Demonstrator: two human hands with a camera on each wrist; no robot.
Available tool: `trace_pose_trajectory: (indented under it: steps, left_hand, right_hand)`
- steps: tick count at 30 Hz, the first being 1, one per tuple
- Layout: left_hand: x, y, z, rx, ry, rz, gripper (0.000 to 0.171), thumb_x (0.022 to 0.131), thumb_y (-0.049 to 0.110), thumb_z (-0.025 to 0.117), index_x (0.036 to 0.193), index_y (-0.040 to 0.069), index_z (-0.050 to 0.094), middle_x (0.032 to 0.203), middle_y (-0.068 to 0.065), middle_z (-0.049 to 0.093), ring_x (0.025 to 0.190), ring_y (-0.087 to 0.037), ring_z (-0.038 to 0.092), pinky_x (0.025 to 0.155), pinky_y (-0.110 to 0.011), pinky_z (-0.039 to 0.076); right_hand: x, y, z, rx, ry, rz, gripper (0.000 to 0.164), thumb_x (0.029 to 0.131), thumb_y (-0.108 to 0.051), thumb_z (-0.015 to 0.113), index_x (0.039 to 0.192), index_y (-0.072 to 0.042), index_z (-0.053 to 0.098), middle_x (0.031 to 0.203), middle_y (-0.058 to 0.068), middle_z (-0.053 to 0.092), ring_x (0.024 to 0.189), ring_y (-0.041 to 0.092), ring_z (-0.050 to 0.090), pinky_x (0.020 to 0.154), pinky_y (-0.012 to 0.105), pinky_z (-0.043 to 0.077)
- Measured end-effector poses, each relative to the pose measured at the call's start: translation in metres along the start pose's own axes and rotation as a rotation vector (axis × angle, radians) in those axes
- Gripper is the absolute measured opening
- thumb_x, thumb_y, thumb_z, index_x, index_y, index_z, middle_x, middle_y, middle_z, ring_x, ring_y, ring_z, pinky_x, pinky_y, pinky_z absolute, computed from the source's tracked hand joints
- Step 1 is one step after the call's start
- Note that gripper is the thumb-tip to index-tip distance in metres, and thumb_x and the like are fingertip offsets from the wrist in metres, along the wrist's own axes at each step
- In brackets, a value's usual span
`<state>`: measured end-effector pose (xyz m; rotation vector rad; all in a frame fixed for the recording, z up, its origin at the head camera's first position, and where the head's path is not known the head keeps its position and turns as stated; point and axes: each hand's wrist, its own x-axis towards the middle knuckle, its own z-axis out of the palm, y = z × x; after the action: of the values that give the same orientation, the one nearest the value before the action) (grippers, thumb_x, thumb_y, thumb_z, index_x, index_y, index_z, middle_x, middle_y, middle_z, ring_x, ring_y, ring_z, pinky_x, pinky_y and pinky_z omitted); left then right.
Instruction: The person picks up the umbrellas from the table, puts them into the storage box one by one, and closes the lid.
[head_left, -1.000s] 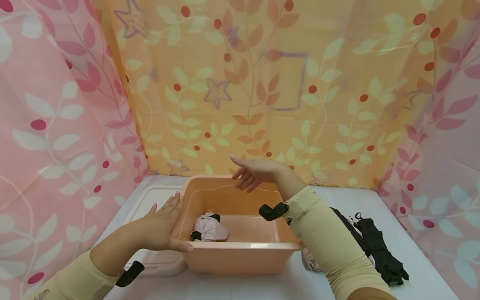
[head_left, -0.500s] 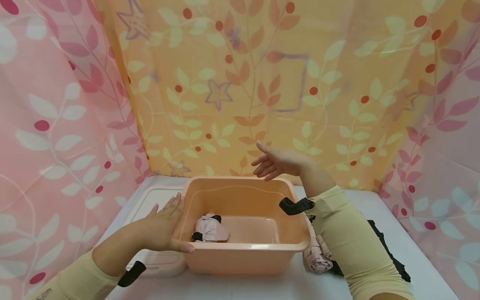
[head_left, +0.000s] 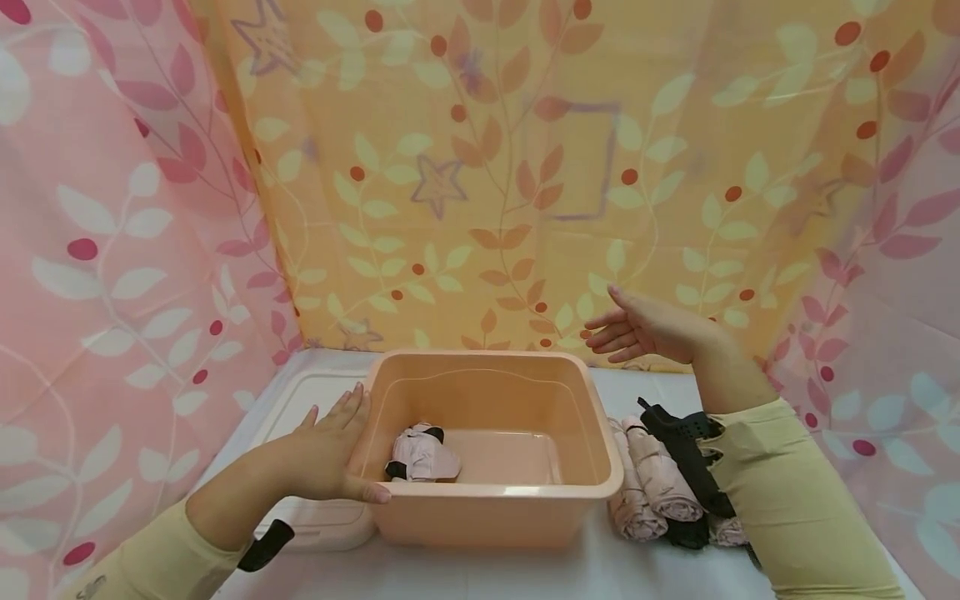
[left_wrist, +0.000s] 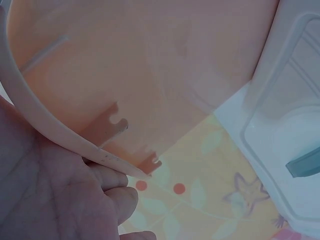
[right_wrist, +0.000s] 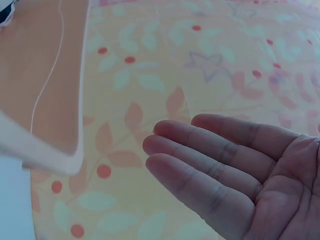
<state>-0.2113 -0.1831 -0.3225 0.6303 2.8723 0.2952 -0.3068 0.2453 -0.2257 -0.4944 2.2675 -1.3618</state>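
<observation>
Tub (head_left: 487, 521) is braced at its left rim by the left hand (head_left: 322, 454), fingers nearly straight; nothing's held by the right hand (head_left: 656, 329), fingers extended. 1 pink bundle (head_left: 420, 455) is tucked inside; rolls (head_left: 662, 477) are parked outside, right, probably best gripped mid-length so they aren't unrolled.

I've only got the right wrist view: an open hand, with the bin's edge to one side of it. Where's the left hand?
Observer: The left hand is against the left side of the bin, thumb at the near rim.
Operator: Okay. What does the bin hold?
Observer: One pale pink bundle with black parts, lying at the left end of the floor.
Operator: And outside, on the right?
Observer: Pale pink rolls lie beside the bin there, with black cloth among them, partly hidden by the right forearm.
</observation>
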Motion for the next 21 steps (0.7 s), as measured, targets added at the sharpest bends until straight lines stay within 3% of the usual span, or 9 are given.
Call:
trace_pose_trajectory:
  steps: [16, 21]
  left_hand:
    - [-0.001, 0.001, 0.000, 0.010, 0.011, 0.007, 0.129, 0.062, 0.079, 0.054, 0.143, -0.008, 0.005, 0.150, -0.024, -0.002, 0.138, -0.038, 0.000, 0.100, -0.066, 0.005]
    - [-0.001, 0.000, 0.000, 0.007, 0.018, 0.004, 0.130, 0.061, 0.081, 0.053, 0.143, -0.008, 0.005, 0.150, -0.023, -0.002, 0.137, -0.039, 0.000, 0.100, -0.067, 0.005]
  right_hand:
    - [-0.067, 0.084, -0.034, -0.004, 0.117, 0.056, 0.068, 0.099, -0.044, 0.025, 0.136, 0.014, 0.027, 0.129, 0.030, 0.045, 0.113, 0.030, 0.054, 0.089, 0.037, 0.047]
    - [-0.084, 0.113, -0.046, 0.026, 0.167, 0.085, 0.065, 0.099, -0.040, 0.029, 0.134, 0.015, 0.031, 0.119, 0.018, 0.058, 0.102, 0.016, 0.061, 0.086, 0.034, 0.049]
